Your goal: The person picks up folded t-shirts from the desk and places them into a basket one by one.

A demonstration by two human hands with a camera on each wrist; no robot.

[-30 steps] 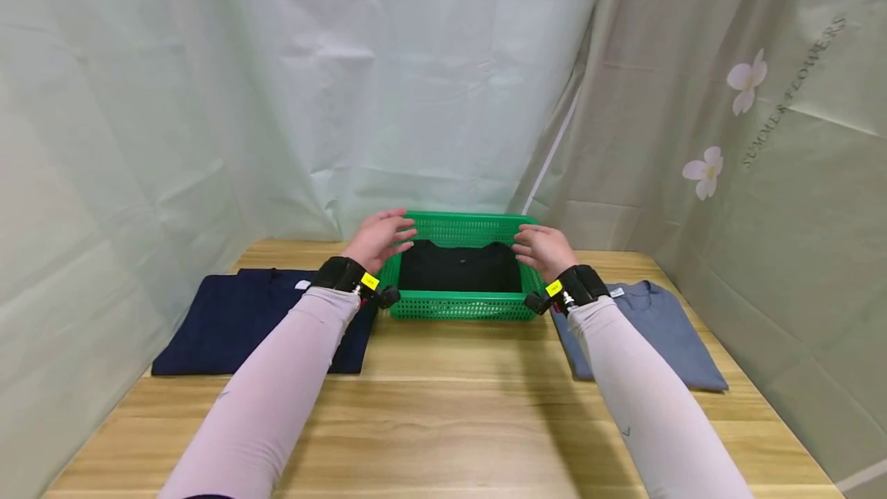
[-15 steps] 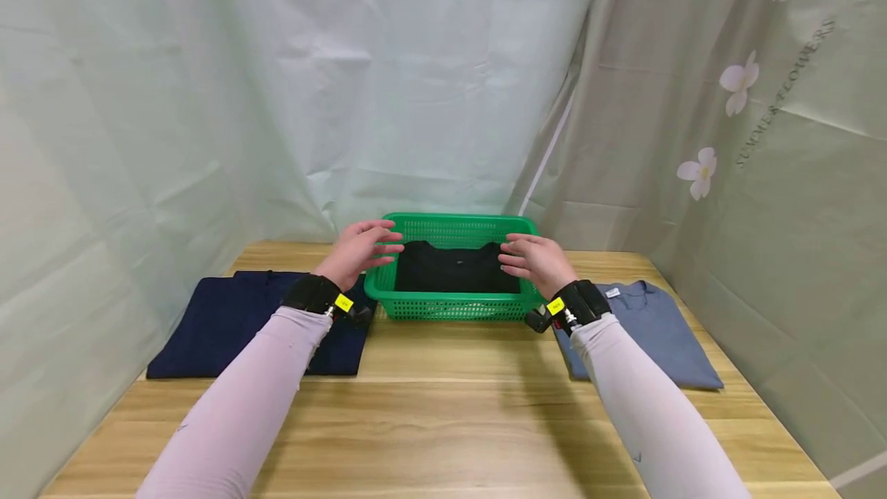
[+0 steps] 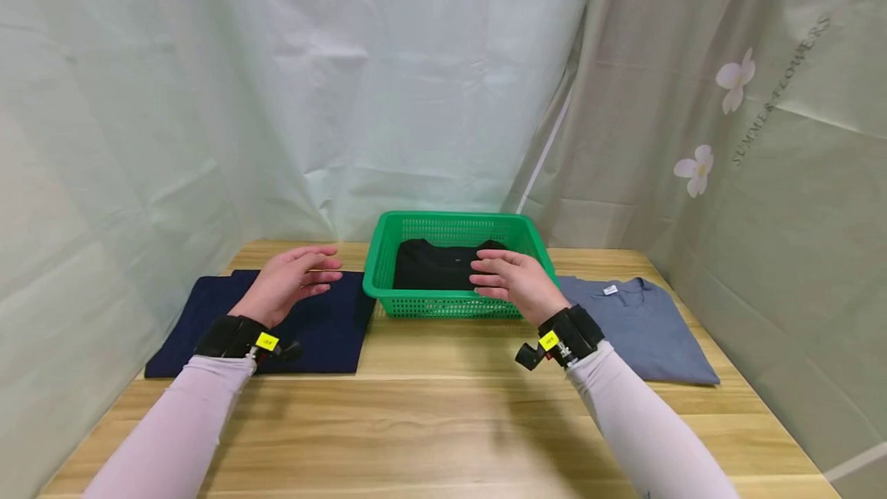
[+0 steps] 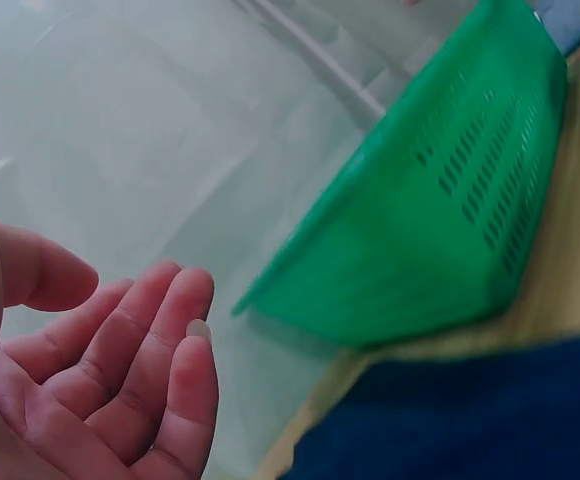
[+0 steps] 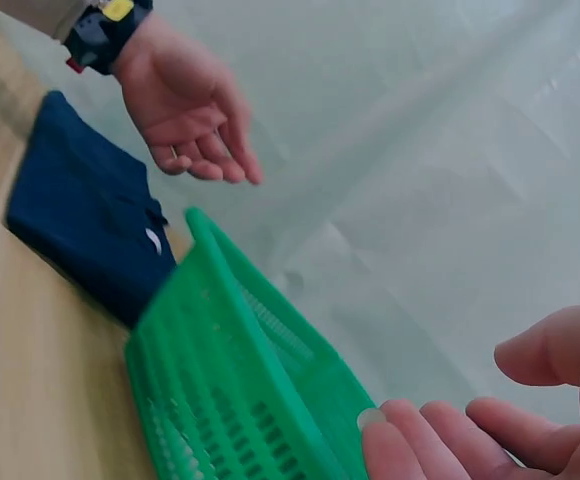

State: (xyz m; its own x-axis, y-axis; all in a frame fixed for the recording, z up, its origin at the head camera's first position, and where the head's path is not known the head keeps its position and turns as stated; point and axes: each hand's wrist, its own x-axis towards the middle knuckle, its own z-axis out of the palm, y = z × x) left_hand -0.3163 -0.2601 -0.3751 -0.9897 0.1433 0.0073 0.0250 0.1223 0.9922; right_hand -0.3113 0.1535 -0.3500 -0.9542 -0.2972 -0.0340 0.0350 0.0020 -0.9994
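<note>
Neither hand has a grip on anything. The left hand [image 3: 287, 283] hangs in the air with fingers loosely spread and slightly bent, palm turned inward, holding nothing; it sits above the inner edge of the folded navy-blue shirt [image 3: 208, 329], just left of the green perforated plastic basket [image 3: 450, 305]. In the left wrist view the fingers [image 4: 130, 370] are relaxed and apart, with the basket's slotted wall beyond them and the navy fabric below. The right hand [image 3: 513, 283] is likewise empty, fingers nearly straight and pointing left, hovering over the basket's near right corner and front rim; whether it brushes the rim cannot be told. In the right wrist view its fingertips [image 5: 440, 440] show free of any object, with the basket wall beside them and the other hand across the way. Inside the basket lies a folded black shirt [image 3: 433, 264], flat on the bottom, collar toward the far side. The basket stands at the back middle of the light wooden tabletop [image 3: 443, 422]. The navy shirt lies flat to its left, its edge just beside the basket; a folded grey-blue shirt [image 3: 640, 329] lies flat to its right. Both forearms wear pale pink sleeves with black wrist straps bearing yellow tags. Pale green cloth hangs behind, and a beige curtain printed with white flowers [image 3: 741, 91] hangs on the right.
</note>
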